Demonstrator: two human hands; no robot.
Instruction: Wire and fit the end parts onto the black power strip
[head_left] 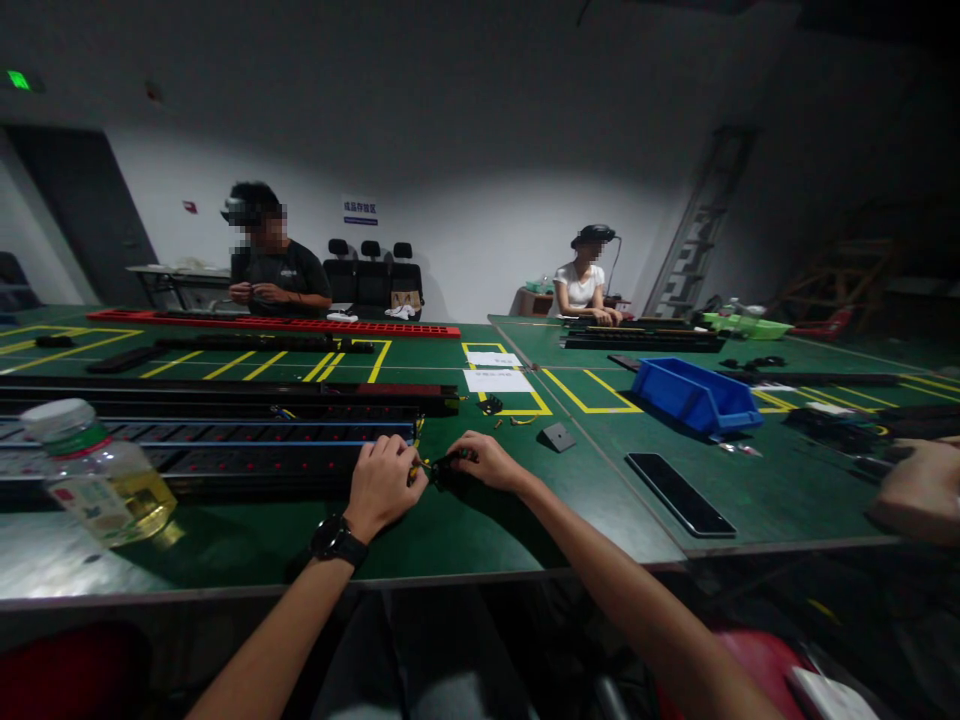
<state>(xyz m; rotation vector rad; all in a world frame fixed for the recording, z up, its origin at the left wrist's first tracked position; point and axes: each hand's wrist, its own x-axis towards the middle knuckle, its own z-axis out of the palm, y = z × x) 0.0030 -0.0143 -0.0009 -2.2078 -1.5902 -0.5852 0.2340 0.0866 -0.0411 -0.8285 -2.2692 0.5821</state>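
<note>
My left hand [381, 485], a dark watch on its wrist, is closed at the right end of a long black panel [262, 455] with rows of red dots. Its fingers pinch thin wires [422, 464], some of them yellow. Close beside it, my right hand [489, 460] is closed on a small black part [442, 470] that meets the wires. The fingers hide most of this part, so its exact kind does not show. To the right of my hands lies a dark grey square plate [556, 437], with a small black piece [491, 404] behind it.
A bottle [105, 480] of yellow liquid stands at left. On the right are a blue bin [694, 395], a phone [679, 495] and another person's hand [922, 490]. Two people sit across the green table [495, 540], near a red rail [300, 324] and black rails [637, 337].
</note>
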